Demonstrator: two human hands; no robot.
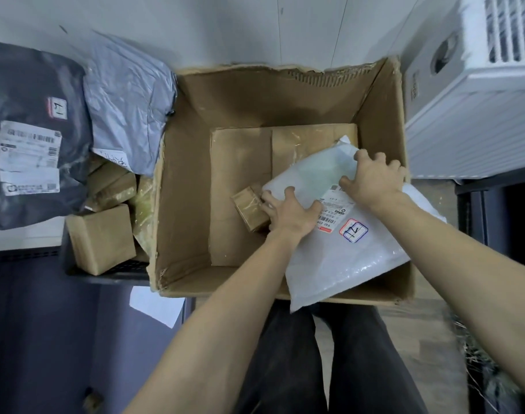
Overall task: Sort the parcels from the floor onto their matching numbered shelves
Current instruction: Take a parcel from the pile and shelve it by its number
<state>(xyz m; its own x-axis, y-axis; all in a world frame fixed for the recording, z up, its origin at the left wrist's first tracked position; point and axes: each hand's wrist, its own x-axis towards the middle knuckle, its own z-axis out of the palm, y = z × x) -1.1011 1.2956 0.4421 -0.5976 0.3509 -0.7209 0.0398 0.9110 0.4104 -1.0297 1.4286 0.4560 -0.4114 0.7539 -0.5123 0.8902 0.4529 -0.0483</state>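
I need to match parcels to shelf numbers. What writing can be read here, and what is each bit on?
"940 E59": edge of the shipping label on the white bubble mailer.
Handwritten mark on the mailer's red-bordered sticker: unclear.
Handwritten mark on the black bag's sticker: unclear.
Other label print: too small and blurred.

Operator body, head-camera view: both forearms are bare to the frame edge, with no sleeves visible. The bare left hand (288, 215) and bare right hand (374, 180) carry no gloves, rings or wristbands. The legs are clothed in dark charcoal fabric trousers (330, 369), plain and slightly creased, with no visible markings.
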